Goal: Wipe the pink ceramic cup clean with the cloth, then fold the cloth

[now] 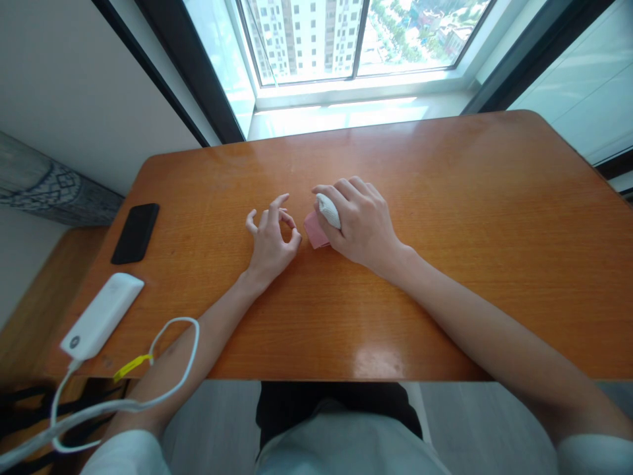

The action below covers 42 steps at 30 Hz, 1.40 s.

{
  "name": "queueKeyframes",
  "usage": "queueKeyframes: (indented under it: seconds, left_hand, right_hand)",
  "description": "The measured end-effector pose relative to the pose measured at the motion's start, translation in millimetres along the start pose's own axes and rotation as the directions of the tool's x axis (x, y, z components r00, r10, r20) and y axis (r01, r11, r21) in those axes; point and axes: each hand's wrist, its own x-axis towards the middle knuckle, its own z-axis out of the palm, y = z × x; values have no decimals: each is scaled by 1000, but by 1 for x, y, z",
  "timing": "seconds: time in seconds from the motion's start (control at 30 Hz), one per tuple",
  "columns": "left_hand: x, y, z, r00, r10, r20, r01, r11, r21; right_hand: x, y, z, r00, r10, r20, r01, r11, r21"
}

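At the near left edge of the wooden table (445, 297), a white power bank (101, 315) is seen with a white cable (168, 369) looping off the edge, a yellow tag on it; just beyond it, further along the left side, a black phone (135, 232) lies flat; both are well apart from the hands. Toward the middle, the left hand (271, 239) rests on its heel with the fingers loosely curled and spread, nothing held; it lies just beside the work, not touching it as far as can be told. To its right, the right hand (361, 221) is laid over a pink folded cloth (315, 232), with 1 white rolled bundle (329, 210) pinched between thumb and curled fingers; the pink piece is pressed against the table beneath the palm, only 1 corner showing. The step in hand is judged to be the gathering or folding of these small cloth pieces, with the grip already taken by the right hand; a steadying hold from the free left hand would likely be called for next, placed on the exposed pink corner. Beyond the far edge, a bright window (346, 39) is seen.
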Motion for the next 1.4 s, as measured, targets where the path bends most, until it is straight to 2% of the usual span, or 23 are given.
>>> queueKeyframes:
  seconds: [0.13, 0.37, 0.47, 0.57, 0.67, 0.77, 0.83, 1.0, 1.1, 1.27, 1.4]
  left_hand:
    - [0, 1, -1, 999, 18, 43, -18, 1000, 8]
    - [4, -19, 6, 999, -34, 12, 35, 998, -53]
    - [5, -16, 3, 999, 31, 18, -29, 992, -124]
    - [2, -7, -1, 991, 94, 98, -76, 981, -176]
    - [-1, 0, -5, 982, 110, 151, -98, 992, -85]
    - [-3, 1, -8, 978, 157, 135, -163, 986, 32]
    - [-4, 0, -10, 976, 185, 116, -192, 980, 53]
    - [-2, -2, -13, 989, 140, 37, -139, 990, -29]
    - [-1, 2, -12, 985, 171, -3, -171, 984, -47]
    - [-1, 12, -5, 934, 353, 55, -345, 932, -111]
    - [-3, 13, 1, 937, 338, 86, -317, 928, -198]
  right_hand:
    - [0, 1, 1, 1000, -4, -3, 4, 1000, 5]
    - [0, 0, 0, 1000, -1, -14, 1, 1000, 12]
    - [1, 0, 0, 1000, 3, -6, -3, 1000, 5]
    - [0, 1, 1, 1000, 1, -5, -1, 1000, 6]
    - [0, 1, 1, 1000, 0, -11, 0, 1000, 12]
    - [0, 1, 1, 1000, -1, -19, 1, 1000, 8]
    - [0, 2, 2, 1000, -5, -25, 5, 1000, 8]
    - [0, 4, 4, 999, -18, -42, 18, 1000, 15]
    - [0, 4, 4, 999, -25, -48, 25, 1000, 16]
    - [-2, 0, 4, 998, -26, -55, 27, 1000, 13]
    - [-2, -3, 5, 997, -47, -55, 48, 999, 18]
